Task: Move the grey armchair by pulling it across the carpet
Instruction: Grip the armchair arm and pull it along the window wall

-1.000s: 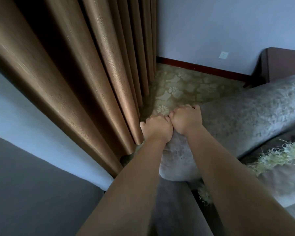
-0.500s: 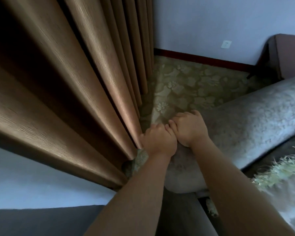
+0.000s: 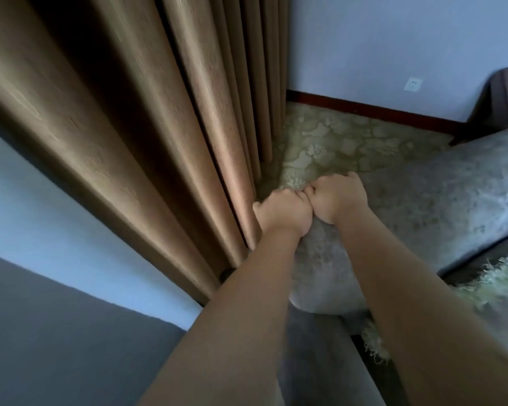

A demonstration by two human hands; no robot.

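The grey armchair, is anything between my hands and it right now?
No. The left hand and right hand both grip the grey armchair directly, side by side. The brown curtain hangs just beside the left hand.

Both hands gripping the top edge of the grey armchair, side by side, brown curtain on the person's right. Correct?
Not quite: the brown curtain hangs on the person's left, as the head view shows. The left hand and right hand do grip the grey armchair side by side.

I see the grey armchair point(image 3: 440, 200) sit nearer the curtain point(image 3: 159, 112) than before, more carpet point(image 3: 349, 142) showing.
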